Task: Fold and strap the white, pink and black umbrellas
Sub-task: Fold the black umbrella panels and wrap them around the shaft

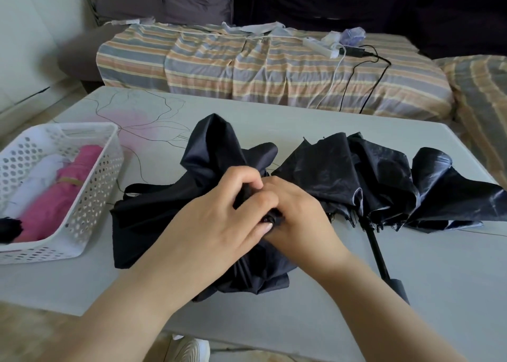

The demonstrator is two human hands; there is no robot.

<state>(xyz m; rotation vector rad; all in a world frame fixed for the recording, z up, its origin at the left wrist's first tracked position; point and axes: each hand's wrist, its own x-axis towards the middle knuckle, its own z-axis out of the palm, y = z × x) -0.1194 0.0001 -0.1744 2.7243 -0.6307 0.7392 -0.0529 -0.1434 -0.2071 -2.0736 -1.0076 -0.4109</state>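
On the pale table [411,252] before a striped sofa [274,73], both hands' fingers [255,197] apparently pinch black umbrella [170,219].

both hands, left hand [219,210] and right hand [299,213], bunched up on the near black umbrella [192,175] mid-table [411,265], pinching its fabric. second black umbrella [384,180] sprawls toward the right edge, pink umbrella [63,191] and white umbrella [44,177] sit in the basket [93,197] at the left edge
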